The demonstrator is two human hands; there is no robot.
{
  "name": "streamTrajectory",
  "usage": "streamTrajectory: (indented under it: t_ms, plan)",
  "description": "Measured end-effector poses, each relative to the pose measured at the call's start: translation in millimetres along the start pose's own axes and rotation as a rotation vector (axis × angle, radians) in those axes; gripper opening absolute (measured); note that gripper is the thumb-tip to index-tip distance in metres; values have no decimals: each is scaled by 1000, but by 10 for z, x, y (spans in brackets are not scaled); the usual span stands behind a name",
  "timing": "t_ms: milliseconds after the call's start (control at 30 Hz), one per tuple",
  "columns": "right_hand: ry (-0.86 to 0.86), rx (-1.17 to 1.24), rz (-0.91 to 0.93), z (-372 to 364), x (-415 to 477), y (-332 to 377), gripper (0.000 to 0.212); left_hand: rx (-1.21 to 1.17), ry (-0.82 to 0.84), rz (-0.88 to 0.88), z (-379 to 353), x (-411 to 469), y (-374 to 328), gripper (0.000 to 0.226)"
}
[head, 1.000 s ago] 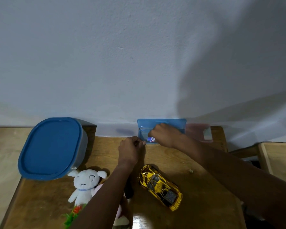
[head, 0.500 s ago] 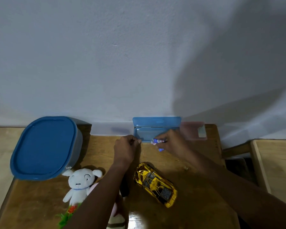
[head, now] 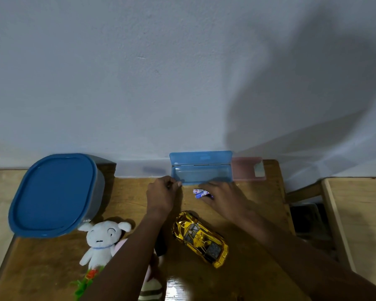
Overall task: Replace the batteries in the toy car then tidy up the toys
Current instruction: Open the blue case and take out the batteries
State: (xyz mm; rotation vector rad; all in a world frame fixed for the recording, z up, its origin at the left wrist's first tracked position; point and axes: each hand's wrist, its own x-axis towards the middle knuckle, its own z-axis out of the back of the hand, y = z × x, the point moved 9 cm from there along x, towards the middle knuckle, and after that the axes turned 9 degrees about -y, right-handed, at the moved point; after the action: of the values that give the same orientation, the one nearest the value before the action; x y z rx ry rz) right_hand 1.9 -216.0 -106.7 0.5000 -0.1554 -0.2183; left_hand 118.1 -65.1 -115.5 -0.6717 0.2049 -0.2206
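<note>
- At the far left of the wooden table (head: 267,192), a blue-lidded tub (head: 52,194) sits shut, unmoved; a white plush toy (head: 102,242) lies just in front of it.
- Left hand (head: 161,196): it stays where it was, fingers curled, thumb tip at the front left corner of the open blue case (head: 201,170). Whether anything is in its palm, I cannot tell.
- Batteries (head: 201,193): a second ago these were down in the case. Now they are out, just above the table in front of it.
- Right hand (head: 224,199): it has drawn back from the case, fingertips pinching the batteries. I'd judge the fresh cells are fetched and fitting comes next.
- Toy car (head: 200,238): gold, on its wheels, near both hands, untouched.
- Writing: the battery wrappers are blue and white with a red mark, too small to read.
</note>
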Motion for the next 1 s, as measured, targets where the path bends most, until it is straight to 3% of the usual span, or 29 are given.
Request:
streamTrajectory:
  t_ms: [267,667,733,867,1000]
  plan:
    - [-211,-65,96,-31,-282,-88,46,-17,-5,18,1,-6,8,17]
    - [-206,-112,94,31,-226,-196,57,-8,-11,-10,25,-46,-51,17]
    - [-311,-13,8,199,-183,-259,50,-18,-22,-50,64,-100,-111,22]
    - [-553,322,-391,538,-69,-610,28,-11,-81,-50,154,-156,-160,31]
    - [-581,579,-599,579,5,-722,32,45,-110,-26,163,-114,-156,33]
